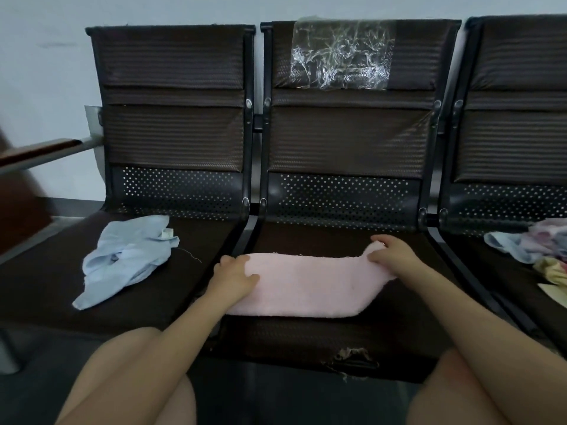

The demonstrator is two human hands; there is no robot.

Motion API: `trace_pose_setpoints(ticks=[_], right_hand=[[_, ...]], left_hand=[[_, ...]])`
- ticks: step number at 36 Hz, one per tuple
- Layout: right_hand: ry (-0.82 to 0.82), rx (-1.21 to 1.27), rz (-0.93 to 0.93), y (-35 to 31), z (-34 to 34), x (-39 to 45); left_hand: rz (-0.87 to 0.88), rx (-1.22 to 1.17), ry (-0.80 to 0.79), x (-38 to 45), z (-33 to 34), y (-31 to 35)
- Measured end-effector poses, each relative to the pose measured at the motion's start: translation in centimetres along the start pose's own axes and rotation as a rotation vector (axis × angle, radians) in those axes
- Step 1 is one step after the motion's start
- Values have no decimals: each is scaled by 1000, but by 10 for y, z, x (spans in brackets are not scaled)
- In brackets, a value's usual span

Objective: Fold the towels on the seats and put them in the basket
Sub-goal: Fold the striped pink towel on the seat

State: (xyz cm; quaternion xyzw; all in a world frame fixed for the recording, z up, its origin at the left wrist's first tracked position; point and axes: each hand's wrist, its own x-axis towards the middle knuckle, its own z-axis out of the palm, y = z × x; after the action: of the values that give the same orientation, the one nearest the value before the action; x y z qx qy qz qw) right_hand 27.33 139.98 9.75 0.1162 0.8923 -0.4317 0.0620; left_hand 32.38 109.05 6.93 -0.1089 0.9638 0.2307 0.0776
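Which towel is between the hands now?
The pink towel on the middle seat; the left hand and right hand grip its ends. The blue towel lies crumpled and untouched on the left seat.

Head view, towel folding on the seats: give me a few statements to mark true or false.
1. The pink terry towel lies on the middle seat. True.
2. Only the right hand touches it. False: the left hand grips its other end too.
3. A crumpled light blue cloth lies on the left seat. True.
4. The pink towel is in a basket. False: no basket is in view.
5. Clear crinkled plastic covers the left seat's backrest. False: it is on the middle backrest.
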Motion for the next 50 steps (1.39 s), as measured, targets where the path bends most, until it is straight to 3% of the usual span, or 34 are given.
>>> trace_pose_setpoints(ticks=[5, 7, 10, 12, 21, 27, 32, 41, 50], right_hand=[[-77, -83, -197, -32, 26, -11], [-249, -106, -272, -41, 36, -20], [-609, -78, -206, -48, 47, -31], [-707, -108, -180, -48, 49, -35], [-320, -161, -84, -14, 30, -2], [-422, -167, 78, 0, 28, 8], [-432, -100, 34, 1, 44, 5], [-391, -32, -22, -4, 60, 1], [-355, -68, -98, -5, 72, -7]], left_hand=[[75, -138, 49, -2, 7, 9], [79, -209, 40, -2, 10, 11], [93, -296, 35, -1, 12, 14], [91, -354, 22, 0, 13, 19], [38, -534, -142, 3, 29, 51], [75, -416, -230, 12, 37, 76], [90, -366, -217, 15, 47, 80], [132, -484, -116, 15, 40, 72], [133, -314, -56, 13, 39, 66]])
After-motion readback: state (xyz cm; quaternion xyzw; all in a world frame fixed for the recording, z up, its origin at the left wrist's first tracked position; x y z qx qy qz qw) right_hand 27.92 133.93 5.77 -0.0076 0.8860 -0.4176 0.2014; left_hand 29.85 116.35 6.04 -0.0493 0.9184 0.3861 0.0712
